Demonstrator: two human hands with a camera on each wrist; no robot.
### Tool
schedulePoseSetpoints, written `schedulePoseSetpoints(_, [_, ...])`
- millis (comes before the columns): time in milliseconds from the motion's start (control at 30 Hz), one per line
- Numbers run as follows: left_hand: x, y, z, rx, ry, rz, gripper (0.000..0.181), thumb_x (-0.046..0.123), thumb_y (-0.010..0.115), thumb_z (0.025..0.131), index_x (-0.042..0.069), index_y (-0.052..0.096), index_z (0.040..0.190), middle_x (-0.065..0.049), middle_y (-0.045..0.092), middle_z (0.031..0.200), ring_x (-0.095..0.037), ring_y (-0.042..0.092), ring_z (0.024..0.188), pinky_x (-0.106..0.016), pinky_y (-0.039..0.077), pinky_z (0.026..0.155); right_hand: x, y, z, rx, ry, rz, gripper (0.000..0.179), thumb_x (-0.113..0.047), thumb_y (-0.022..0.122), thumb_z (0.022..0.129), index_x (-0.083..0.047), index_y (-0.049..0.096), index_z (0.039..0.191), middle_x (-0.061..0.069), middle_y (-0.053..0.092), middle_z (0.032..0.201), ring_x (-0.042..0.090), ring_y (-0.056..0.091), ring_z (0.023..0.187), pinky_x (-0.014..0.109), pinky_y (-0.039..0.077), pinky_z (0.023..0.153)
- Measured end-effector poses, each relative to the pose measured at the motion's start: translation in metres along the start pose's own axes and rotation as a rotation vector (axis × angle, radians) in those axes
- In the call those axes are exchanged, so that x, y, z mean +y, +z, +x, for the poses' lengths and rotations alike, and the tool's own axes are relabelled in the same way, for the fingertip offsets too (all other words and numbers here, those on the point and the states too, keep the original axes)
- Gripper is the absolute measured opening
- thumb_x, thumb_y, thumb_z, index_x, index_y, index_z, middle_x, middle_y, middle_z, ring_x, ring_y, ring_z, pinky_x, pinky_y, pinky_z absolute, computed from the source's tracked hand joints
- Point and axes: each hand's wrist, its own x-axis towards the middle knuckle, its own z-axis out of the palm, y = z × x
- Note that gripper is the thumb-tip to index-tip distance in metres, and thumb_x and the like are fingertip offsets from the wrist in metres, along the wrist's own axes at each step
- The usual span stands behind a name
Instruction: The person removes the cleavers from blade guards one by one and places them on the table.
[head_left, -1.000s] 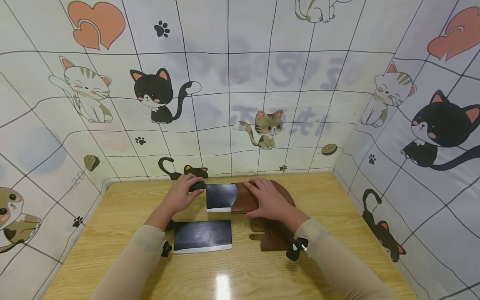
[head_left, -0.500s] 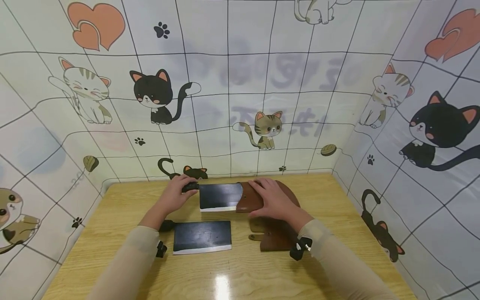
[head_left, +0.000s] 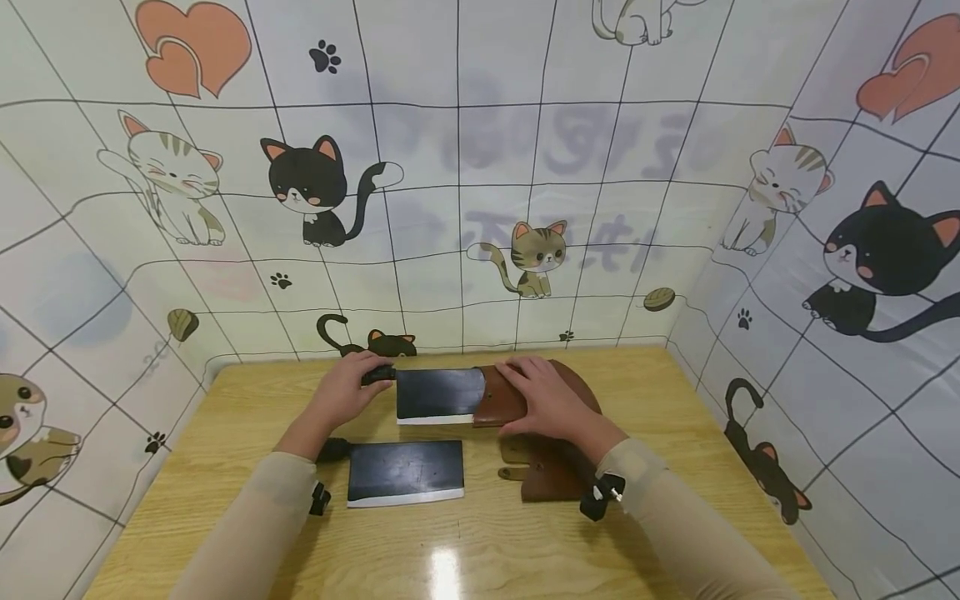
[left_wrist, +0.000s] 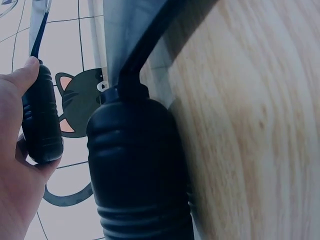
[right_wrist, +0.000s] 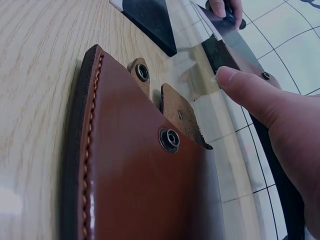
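At the back of the table, my left hand (head_left: 347,393) grips the black handle (left_wrist: 42,120) of a cleaver (head_left: 435,396). The end part of its dark blade, with a bright cutting edge, sits inside a brown leather sheath (head_left: 498,398). Over that sheath lies my right hand (head_left: 543,402), holding it with the thumb (right_wrist: 250,90) along the near side. Nearer the front, a second cleaver (head_left: 405,473) lies flat, bare, its black handle (left_wrist: 137,160) pointing left. A second brown sheath (right_wrist: 145,165) with snap straps lies to its right, partly under my right forearm.
The wooden table (head_left: 420,550) carries all of these things. A patterned wall covering (head_left: 420,275) with cartoon cats rises along the back edge and both sides. Bare blade edges face the front.
My left hand has moved left with the cleaver, and the sheath in my right hand has shifted slightly right. More blade shows outside the sheath. In the last half second little has moved.
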Motion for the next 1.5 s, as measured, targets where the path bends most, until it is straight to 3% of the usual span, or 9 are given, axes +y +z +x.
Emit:
schedulePoseSetpoints(567, [-0.008,-0.005,-0.005,0.033,0.027,0.018,0.044,0.020,0.081,0.104,0.006,0.072,0.145,-0.015,0.073,0.137,-0.043,0.065,0.128,-0.065,0.052,0.107,0.008,-0.012,-0.005,-0.039,0.043,-0.015,0.127,-0.079,0.090,0.074,-0.018,0.040,0.173,0.017,0.046,0.166,0.040,0.038,0.155,0.062,0.034,0.126])
schedulePoseSetpoints(1300, [-0.024,-0.012,-0.011,0.053,0.043,-0.006,0.042,0.020,0.081,0.104,0.007,0.073,0.143,-0.015,0.074,0.132,-0.042,0.068,0.123,-0.064,0.053,0.104,0.026,-0.020,-0.015,0.011,0.035,0.000,0.121,-0.065,0.097,0.076,-0.014,0.043,0.172,0.015,0.045,0.167,0.041,0.041,0.154,0.065,0.035,0.123])
schedulePoseSetpoints(1500, [-0.029,-0.012,-0.014,0.065,0.053,-0.001,0.041,0.020,0.082,0.104,0.006,0.074,0.142,-0.015,0.075,0.130,-0.043,0.068,0.123,-0.066,0.052,0.104,0.030,-0.022,-0.018,-0.010,0.063,-0.004,0.120,-0.061,0.099,0.076,-0.014,0.043,0.172,0.015,0.044,0.168,0.041,0.039,0.155,0.066,0.034,0.124])
